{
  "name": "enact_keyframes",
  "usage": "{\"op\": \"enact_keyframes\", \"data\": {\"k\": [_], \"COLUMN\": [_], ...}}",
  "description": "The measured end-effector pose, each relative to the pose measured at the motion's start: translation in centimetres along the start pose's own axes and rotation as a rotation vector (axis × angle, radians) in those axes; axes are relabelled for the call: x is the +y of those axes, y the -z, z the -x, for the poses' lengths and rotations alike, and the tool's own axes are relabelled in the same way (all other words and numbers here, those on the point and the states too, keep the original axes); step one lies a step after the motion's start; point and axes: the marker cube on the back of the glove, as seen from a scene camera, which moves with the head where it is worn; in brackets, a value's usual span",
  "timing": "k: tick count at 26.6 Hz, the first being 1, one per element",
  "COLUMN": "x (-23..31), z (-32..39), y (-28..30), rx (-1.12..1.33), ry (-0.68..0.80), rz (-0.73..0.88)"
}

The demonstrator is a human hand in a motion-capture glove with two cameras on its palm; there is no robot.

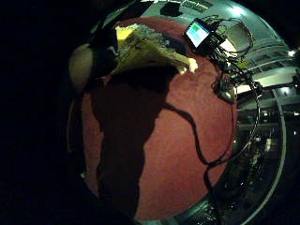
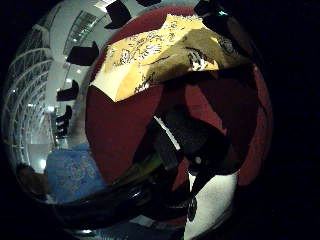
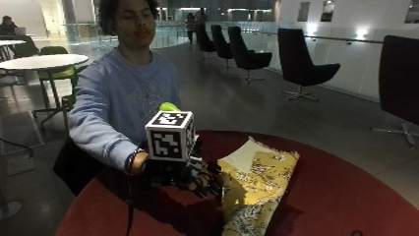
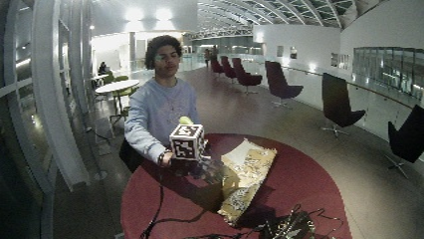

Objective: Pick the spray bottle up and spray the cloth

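Observation:
A yellow patterned cloth [image 3: 256, 184] lies folded on the round red table [image 3: 347, 196], with its pale underside turned up at the far end. My gloved right hand [image 3: 196, 177] hovers just above the table at the cloth's edge, on the person's side. Its fingers [image 3: 208, 181] curl round a spray bottle, most of which is hidden behind the hand. Only the bottle's green top [image 3: 169, 106] pokes up behind the hand. In the thumb side palm view a white body with a black part [image 2: 210, 202] lies close to the palm, and the cloth [image 2: 155, 55] is beyond it.
A small device with a lit screen [image 1: 198, 33] and a tangle of cables [image 4: 285, 229] sit at the table's edge opposite the person. A cable [image 4: 159, 199] trails from the hand across the table. Black chairs [image 3: 301, 64] stand along the far wall.

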Motion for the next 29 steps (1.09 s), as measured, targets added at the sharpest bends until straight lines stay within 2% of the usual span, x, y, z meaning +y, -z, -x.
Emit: {"op": "enact_keyframes", "data": {"k": [12, 18, 29], "x": [9.4, 12.8, 13.9], "z": [-2.9, -2.1, 4.0], "y": [-0.4, -0.1, -0.6], "rx": [-0.105, -0.329, -0.799], "ry": [-0.116, -0.124, -0.113], "rz": [-0.045, -0.163, -0.294]}}
